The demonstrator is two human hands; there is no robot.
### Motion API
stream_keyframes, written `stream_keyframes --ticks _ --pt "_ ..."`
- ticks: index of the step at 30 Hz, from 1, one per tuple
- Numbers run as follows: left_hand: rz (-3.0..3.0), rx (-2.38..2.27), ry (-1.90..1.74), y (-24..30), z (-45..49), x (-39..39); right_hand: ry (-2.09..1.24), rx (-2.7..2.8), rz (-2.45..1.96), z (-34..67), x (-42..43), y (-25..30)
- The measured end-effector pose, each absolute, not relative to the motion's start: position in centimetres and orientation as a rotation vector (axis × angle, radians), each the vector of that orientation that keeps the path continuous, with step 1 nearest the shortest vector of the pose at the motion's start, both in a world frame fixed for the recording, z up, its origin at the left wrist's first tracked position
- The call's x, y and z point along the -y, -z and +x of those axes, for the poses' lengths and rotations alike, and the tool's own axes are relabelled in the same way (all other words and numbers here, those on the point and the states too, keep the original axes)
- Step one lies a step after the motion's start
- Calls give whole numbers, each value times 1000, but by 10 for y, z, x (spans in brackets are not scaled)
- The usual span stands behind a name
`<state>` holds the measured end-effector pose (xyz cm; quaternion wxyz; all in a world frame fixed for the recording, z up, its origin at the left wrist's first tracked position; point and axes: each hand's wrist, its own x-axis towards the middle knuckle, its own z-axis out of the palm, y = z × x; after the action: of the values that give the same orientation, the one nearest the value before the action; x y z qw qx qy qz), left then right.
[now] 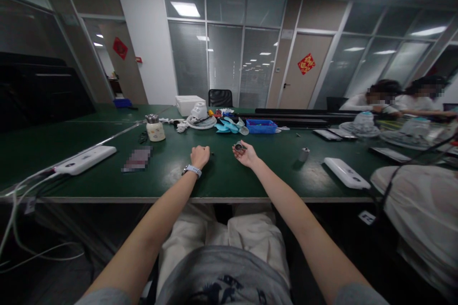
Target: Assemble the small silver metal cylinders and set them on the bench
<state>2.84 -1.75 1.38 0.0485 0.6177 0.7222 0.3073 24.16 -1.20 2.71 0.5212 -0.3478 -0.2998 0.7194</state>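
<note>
My left hand [199,155] rests on the green table [222,176] as a closed fist, a watch on its wrist; whether it holds anything is hidden. My right hand [244,153] lies palm up just to its right, fingers curled round a small round dark and silver part [238,146]. A tiny dark speck lies on the table between the two hands. Farther back stand a white fan body with its round grille [200,118], light blue fan blades [229,126] and a blue tray [261,126].
A cream flask [155,128] stands at back left. White power strips lie at left [85,159] and right [346,172]. A small metal cylinder [304,154] stands right of my hands. Other people sit at far right; a person's white sleeve [418,209] is close by.
</note>
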Motion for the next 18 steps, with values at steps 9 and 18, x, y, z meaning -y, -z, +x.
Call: stream_keyframes --ticks 9,18 --pt "1963 -2201 -850 -12 30 17 -1789 634 -831 241 19 -33" --pt "1966 -2207 -820 -13 30 18 -1842 607 -773 241 20 -33"
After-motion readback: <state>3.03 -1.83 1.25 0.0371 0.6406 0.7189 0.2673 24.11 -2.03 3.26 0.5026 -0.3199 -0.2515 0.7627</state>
